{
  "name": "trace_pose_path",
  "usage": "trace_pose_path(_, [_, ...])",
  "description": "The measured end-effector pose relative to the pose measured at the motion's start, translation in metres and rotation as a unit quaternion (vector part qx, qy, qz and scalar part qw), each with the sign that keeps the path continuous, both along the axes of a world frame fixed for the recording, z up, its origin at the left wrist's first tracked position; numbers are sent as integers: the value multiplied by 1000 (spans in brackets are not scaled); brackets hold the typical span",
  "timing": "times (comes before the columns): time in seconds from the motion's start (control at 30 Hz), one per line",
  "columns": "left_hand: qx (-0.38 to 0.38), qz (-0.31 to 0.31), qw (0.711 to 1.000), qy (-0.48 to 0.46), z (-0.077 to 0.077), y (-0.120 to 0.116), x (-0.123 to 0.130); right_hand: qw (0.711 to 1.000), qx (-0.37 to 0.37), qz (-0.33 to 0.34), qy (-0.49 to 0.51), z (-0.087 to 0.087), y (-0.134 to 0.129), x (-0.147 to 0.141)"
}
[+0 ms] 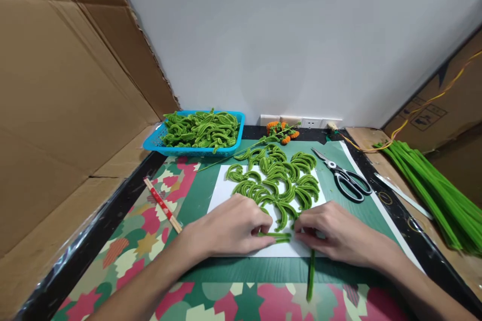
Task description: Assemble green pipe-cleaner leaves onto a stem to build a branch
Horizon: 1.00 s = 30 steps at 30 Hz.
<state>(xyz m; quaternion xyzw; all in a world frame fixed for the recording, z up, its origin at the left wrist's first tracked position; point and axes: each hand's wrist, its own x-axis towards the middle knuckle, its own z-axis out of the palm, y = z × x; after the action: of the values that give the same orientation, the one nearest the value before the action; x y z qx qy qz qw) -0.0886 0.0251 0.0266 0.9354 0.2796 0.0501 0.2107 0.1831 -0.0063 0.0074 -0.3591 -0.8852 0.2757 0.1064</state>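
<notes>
My left hand (241, 225) is closed, its thumb and forefinger pinching the left ends of short green fuzzy stems (280, 237) over the white paper (220, 195). To its right my right hand (331, 233) is closed too, fingertips together at the paper's lower part; what they hold is hidden. A longer green fuzzy stem (311, 276) runs down from below the right hand toward the table's front. Just beyond both hands lie many curved green fuzzy pieces (278, 173), spread in clusters on the paper.
A blue basket (194, 151) heaped with green pieces stands at the back left. Orange-and-green flowers (282, 130) lie near the wall. Black-handled scissors (344, 175) and a green stem bundle (433, 195) are at right, wrapped chopsticks (162, 204) at left.
</notes>
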Motion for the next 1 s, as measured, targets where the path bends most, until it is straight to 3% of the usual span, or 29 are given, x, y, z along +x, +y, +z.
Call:
trace_pose_path(0.3, [-13,0,999,50,5,1,-1,997,50,56,-14,-16,-7,-7])
trace_pose_path(0.67, [-50,-5,998,25,-1,-1,-3,987,153,21,49,-19,-5,-9])
trace_pose_path(0.83, [-75,43,994,-74,-10,0,-2,979,184,24,86,-20,-5,-10])
trace_pose_path(1.0, [-177,146,944,-237,-20,-7,10,966,172,-22,192,-19,-4,-12])
